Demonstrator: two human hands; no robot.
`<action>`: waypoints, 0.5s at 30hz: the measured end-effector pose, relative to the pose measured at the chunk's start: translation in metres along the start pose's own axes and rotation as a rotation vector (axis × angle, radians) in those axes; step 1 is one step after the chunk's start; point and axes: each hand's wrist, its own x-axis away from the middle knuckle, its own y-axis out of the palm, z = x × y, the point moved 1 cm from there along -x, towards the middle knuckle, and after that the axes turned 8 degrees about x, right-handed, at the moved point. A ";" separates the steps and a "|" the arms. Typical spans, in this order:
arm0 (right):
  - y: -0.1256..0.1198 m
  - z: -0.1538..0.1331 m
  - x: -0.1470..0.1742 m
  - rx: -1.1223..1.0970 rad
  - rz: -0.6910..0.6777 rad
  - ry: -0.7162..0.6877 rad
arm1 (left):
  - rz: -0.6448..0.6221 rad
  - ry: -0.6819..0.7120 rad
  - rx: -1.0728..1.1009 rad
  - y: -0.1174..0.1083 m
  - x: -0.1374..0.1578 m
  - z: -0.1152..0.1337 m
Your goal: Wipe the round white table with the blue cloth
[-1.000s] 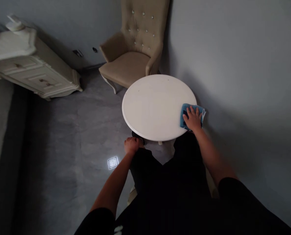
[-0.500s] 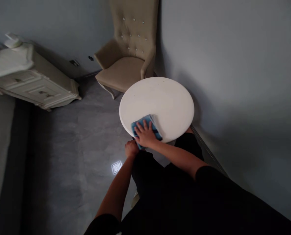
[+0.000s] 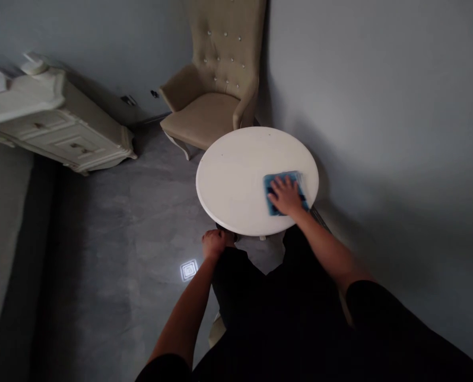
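My right hand lies on a folded blue cloth, its fingers spread flat across it. The cloth rests on the right side of a round white table, near its front right rim. A paler edge of the cloth shows beyond my fingers, blurred by motion. Below the table's front left edge, my left hand rests by my left knee, apart from the table. Its fingers are curled in, and nothing shows in them.
A beige tufted armchair stands behind the table, partly covered by it. A grey wall is close on the right. At the left stands a white cabinet. A bright square pattern shows on the grey floor.
My right hand and the blue cloth have slid right across the tabletop, from the front left edge to the right side. My left hand has stayed by my knee. The view has shifted slightly.
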 end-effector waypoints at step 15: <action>0.015 -0.141 -0.057 -0.096 0.026 -0.057 | -0.004 0.026 -0.010 0.002 -0.006 -0.003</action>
